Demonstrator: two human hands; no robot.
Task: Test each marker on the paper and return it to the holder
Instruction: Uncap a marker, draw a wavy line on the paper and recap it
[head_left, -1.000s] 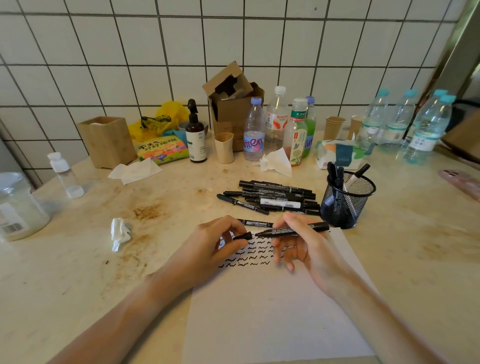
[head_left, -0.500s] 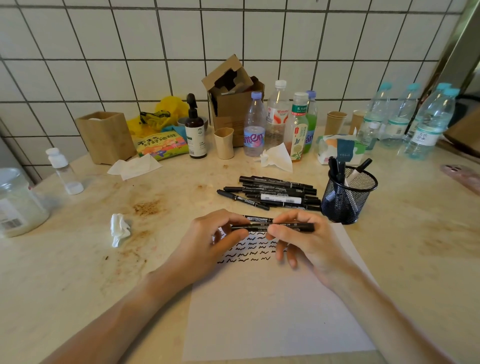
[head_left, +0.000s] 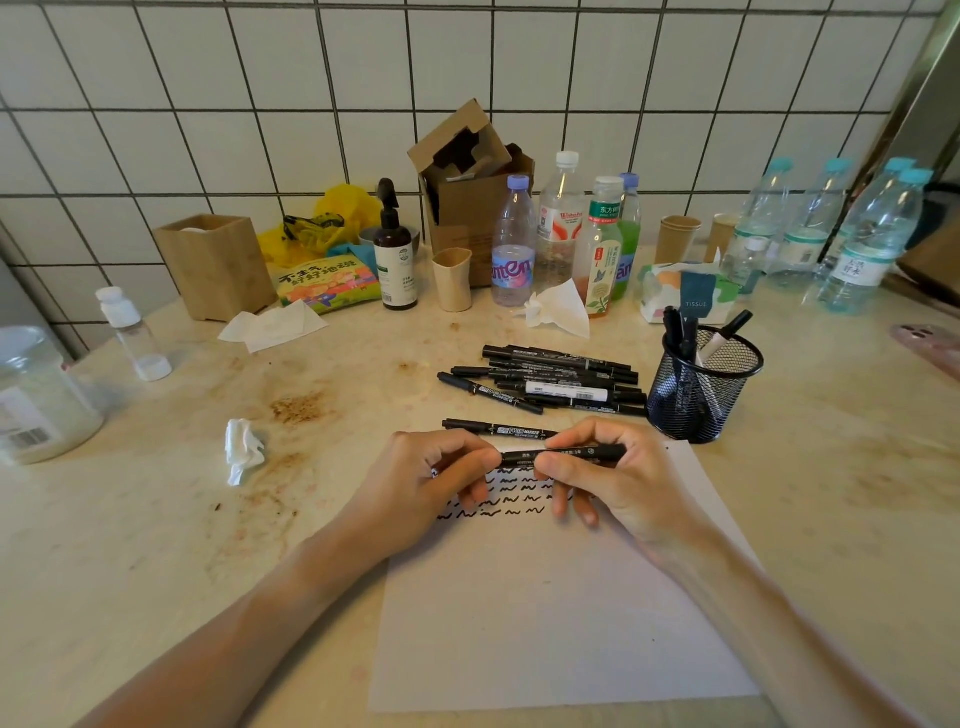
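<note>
a black marker lies level above the top of the white paper, held at both ends: the left hand has its fingers curled round the marker's left end, and the right hand pinches the barrel between thumb and fingers nearer its right end. whether the cap is fully seated cannot be told. under the hands the paper carries rows of short black squiggles. another black marker lies alone on the counter just beyond the paper's top edge, partly behind the right hand. further back a loose pile of black markers lies on the counter, one with a white barrel among them. just right of the pile, near the paper's top right corner, stands a black mesh holder with several markers upright in it. a crumpled white tissue lies well to the left of the paper. bottles, paper cups and a cardboard box stand along the tiled wall.
</note>
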